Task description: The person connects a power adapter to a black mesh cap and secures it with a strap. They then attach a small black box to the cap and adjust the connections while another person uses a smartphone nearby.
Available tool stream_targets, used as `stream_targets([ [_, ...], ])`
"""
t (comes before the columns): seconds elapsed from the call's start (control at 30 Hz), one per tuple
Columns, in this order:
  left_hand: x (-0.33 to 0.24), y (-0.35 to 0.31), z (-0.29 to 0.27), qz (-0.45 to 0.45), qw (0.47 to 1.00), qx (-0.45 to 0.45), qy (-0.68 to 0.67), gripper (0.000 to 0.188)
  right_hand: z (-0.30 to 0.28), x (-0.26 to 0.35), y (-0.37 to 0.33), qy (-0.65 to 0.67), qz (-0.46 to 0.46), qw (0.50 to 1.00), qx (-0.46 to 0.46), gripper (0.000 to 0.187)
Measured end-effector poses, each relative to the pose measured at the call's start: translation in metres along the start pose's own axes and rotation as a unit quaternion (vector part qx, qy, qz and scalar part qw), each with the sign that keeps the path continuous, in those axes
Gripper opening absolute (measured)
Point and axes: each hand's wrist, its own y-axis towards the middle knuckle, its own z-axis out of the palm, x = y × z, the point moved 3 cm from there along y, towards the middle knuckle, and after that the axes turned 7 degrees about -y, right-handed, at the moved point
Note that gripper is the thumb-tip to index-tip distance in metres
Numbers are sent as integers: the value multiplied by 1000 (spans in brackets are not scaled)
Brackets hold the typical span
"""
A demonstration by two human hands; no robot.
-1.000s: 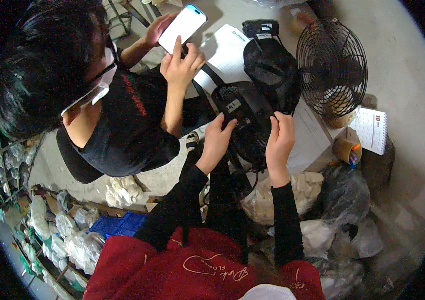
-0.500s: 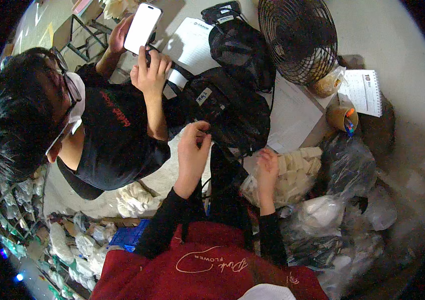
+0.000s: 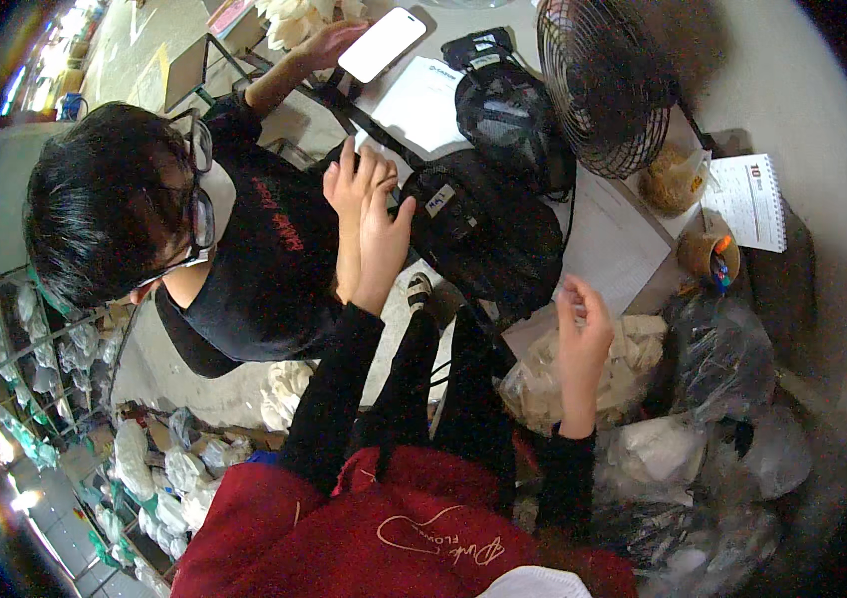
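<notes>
I read left hand (image 3: pixel 381 249) thumb spread from fingers, right hand (image 3: pixel 586 334) loosely curled; bag (image 3: pixel 498 239) at left hand's three o'clock looks soft, light, best held by edges.

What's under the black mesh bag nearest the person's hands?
Paper shows at the right edge of the bag and seems to run beneath it. Anything else underneath is covered and can't be seen.

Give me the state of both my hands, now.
Left hand: open, overlapping the co-worker's hand in view; contact cannot be told.
Right hand: loosely open, nothing visibly held.
</notes>
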Motion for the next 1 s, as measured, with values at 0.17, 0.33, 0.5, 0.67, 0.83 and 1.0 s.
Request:
stream_targets([
  [0.17, -33, 8, 1, -169, 939, 115, -277, 15, 17, 0, 14, -310, 32, 942, 125, 26],
  [0.33, -54, -41, 20, -102, 914, 318, -231, 14, 39, -38, -21, -236, 79, 948, 200, 28],
  [0.5, -61, -73, 16, -87, 914, 297, -262, 13, 30, -48, -34, -212, 86, 958, 174, 26],
  [0.67, -59, -81, 8, -119, 918, 281, -254, 13, 19, -32, -31, -197, 70, 967, 144, 19],
  [0.83, -54, -85, -1, -195, 902, 252, -290, 22, 16, 8, -27, -129, -15, 979, 158, 13],
  [1.0, -29, -57, 15, -153, 961, 126, -192, 59, 41, 66, 14, -56, -202, 972, 108, 15],
])
